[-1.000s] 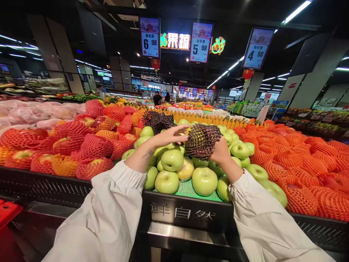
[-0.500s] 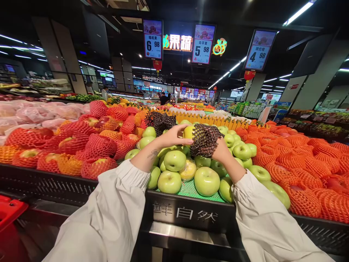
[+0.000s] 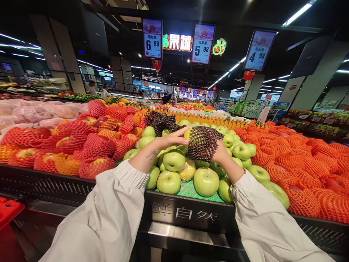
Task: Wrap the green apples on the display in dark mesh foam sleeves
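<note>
A yellow-green apple (image 3: 187, 134) is held above the pile, mostly covered by a black foam net (image 3: 204, 144). My left hand (image 3: 176, 138) is closed on the apple's bare left end, fingers over the top. My right hand (image 3: 220, 151) grips the net's right side; its fingers are hidden by the mesh. Below lie loose green apples (image 3: 174, 160), and among them a yellowish fruit in clear wrap (image 3: 187, 170). More black foam nets (image 3: 159, 122) are heaped behind my left hand.
Fruit in red and yellow nets (image 3: 99, 146) fills the left side, orange-netted fruit (image 3: 302, 163) the right. The black display edge (image 3: 188, 214) runs across the front. A red bin (image 3: 9, 211) stands low at left. Price signs (image 3: 203, 43) hang overhead.
The black net has moved left over the apple and covers more of it. My left fingers have shifted slightly along the apple's bare end.
</note>
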`<act>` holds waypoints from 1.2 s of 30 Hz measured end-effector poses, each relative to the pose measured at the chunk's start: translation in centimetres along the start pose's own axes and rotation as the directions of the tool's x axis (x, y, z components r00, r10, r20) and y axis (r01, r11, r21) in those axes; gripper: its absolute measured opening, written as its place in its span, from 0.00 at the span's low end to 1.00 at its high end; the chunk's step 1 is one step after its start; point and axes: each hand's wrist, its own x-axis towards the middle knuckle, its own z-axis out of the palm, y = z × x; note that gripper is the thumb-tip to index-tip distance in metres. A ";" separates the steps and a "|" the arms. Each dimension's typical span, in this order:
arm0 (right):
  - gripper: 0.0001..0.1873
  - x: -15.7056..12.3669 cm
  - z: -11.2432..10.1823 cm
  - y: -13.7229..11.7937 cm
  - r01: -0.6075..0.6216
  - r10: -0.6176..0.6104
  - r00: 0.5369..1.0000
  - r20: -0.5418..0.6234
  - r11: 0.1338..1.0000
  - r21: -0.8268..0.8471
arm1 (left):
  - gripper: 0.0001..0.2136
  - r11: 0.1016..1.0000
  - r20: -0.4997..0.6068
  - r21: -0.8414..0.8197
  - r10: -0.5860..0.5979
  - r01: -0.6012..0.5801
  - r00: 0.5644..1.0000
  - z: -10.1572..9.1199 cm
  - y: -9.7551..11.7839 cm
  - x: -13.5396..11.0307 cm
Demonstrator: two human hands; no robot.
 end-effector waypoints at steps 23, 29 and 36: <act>0.17 0.0 -0.3 0.0 0.012 -0.010 0.984 -0.180 1.000 0.014 | 0.40 1.000 -0.326 0.020 0.014 -0.008 0.945 -0.1 -0.4 1.3; 0.16 0.6 0.2 0.0 0.110 -0.115 0.993 0.032 0.985 0.135 | 0.43 0.991 -0.275 0.073 0.129 -0.113 0.953 -0.3 -0.3 0.9; 0.15 0.0 -0.4 -0.4 0.200 -0.199 0.980 -0.012 0.980 0.014 | 0.42 0.985 -0.139 0.149 0.109 -0.089 0.984 -0.2 0.0 0.5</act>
